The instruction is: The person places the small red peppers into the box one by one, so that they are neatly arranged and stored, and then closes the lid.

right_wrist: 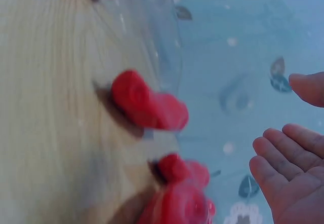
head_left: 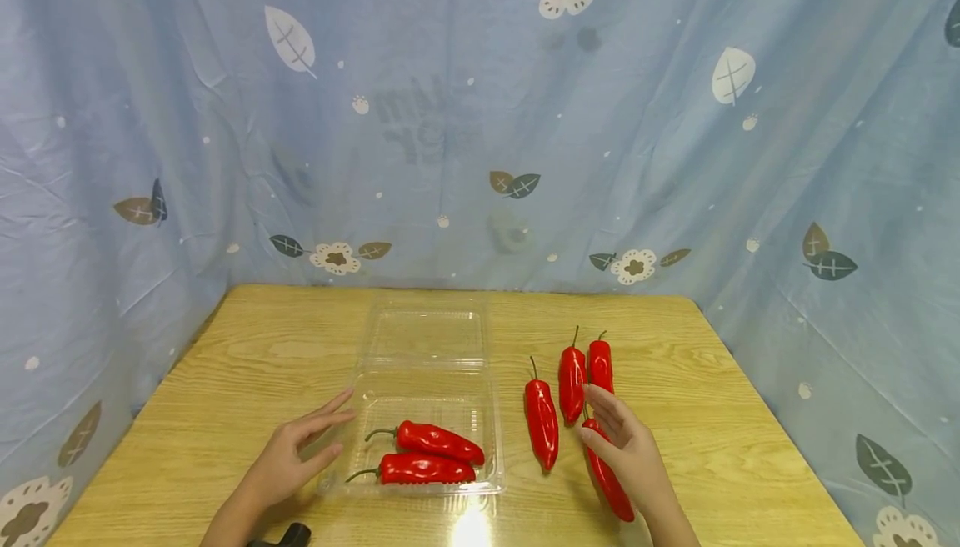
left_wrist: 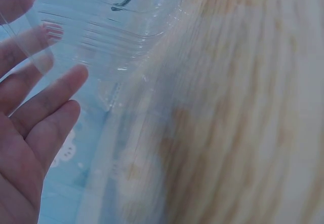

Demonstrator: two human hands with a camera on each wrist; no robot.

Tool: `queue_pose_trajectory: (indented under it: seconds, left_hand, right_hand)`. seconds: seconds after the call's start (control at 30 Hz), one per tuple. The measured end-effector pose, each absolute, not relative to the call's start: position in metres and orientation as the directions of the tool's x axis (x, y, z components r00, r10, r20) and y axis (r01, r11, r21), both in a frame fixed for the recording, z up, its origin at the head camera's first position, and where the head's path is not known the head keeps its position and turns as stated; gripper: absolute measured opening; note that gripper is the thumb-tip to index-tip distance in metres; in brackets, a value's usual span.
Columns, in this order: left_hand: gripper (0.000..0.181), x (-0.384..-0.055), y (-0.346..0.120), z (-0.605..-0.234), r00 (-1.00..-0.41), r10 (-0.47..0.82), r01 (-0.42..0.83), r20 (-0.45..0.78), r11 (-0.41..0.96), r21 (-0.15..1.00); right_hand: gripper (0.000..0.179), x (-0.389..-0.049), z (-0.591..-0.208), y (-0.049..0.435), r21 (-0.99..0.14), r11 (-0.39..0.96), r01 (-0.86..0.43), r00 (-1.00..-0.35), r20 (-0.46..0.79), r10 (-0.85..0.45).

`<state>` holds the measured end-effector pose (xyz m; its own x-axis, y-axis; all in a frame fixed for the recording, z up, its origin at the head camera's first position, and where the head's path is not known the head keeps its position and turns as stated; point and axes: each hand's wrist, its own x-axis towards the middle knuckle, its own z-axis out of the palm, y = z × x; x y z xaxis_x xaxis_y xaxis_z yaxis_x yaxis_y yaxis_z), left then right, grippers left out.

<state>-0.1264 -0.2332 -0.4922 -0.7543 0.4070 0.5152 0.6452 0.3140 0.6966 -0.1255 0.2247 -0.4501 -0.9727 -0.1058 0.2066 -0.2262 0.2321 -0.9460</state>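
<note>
A clear plastic clamshell container (head_left: 491,439) lies with its lid (head_left: 427,334) folded back. Inside its base, two red chili peppers (head_left: 438,441) rest side by side, green stems pointing left. My left hand (head_left: 288,457) is at the container's left edge, fingers spread and relaxed; in the left wrist view, the fingers (left_wrist: 55,100) are close beside the clear wall, and I cannot tell if they touch it. To the right, my right hand (head_left: 630,459) hovers over a red chili pepper (head_left: 613,489), partly covering it. In the right wrist view, its palm (right_wrist: 298,198) holds nothing.
Three more red chili peppers lie right of the container: one nearest it (head_left: 542,424), another (head_left: 572,384) behind, and a third (head_left: 601,363) farther right. A black object (head_left: 294,535) shows at the front edge. Blue patterned curtains (head_left: 450,113) enclose the wooden table (head_left: 277,338).
</note>
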Motion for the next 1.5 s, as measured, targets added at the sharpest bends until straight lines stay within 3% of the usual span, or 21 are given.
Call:
queue_pose_trajectory:
  seconds: [0.4,0.97,1.27,1.5]
  left_hand:
    - [0.043,-0.127,-0.234,-0.494,-0.757,0.398,0.644,0.518,0.322,0.694]
    - [0.043,-0.129,-0.232,-0.498,-0.741,0.413,0.660,0.530,0.298,0.690]
    - [0.040,-0.126,-0.233,-0.494,-0.772,0.404,0.624,0.491,0.335,0.706]
    - [0.044,-0.127,-0.233,-0.496,-0.748,0.398,0.655,0.531,0.318,0.685]
  right_hand:
    - [0.060,-0.104,-0.463,0.251,-0.945,0.324,-0.049,-0.995,0.075,0.068]
    - [0.081,-0.095,-0.484,0.258,-0.848,0.492,0.195,-0.981,-0.172,0.092]
    - [0.082,-0.098,-0.487,0.248,-0.812,0.552,0.191,-0.981,-0.169,0.091]
    - [0.082,-0.099,-0.493,0.244,-0.794,0.579,0.187,-0.982,-0.154,0.105]
